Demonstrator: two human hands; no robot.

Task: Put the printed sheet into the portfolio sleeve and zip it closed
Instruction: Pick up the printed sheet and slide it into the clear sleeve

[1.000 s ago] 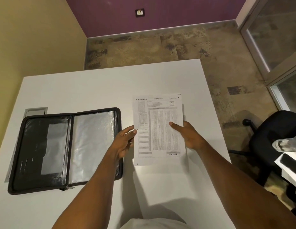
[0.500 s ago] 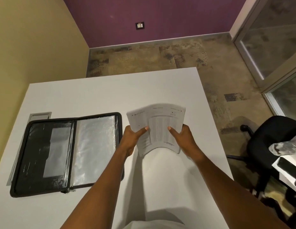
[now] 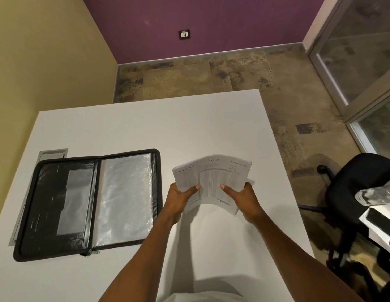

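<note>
The printed sheet [image 3: 212, 177] is lifted off the white table [image 3: 146, 127] and bowed upward, its print facing me. My left hand [image 3: 178, 198] grips its lower left edge and my right hand [image 3: 242, 198] grips its lower right edge, thumbs on top. The black zip portfolio [image 3: 58, 203] lies open flat to the left of my hands. Its right half shows a clear plastic sleeve [image 3: 124, 197]. The zipper pull [image 3: 92, 252] rests at the portfolio's near edge by the spine.
A grey cable hatch [image 3: 53, 153] is set into the table behind the portfolio. A black office chair [image 3: 359, 188] stands right of the table, beside another desk corner [image 3: 379, 223]. A glass partition runs along the far right.
The sheet lay flat on the table a second ago; both hands have picked it up by its sides and it now arches above the surface. The portfolio has not moved.
</note>
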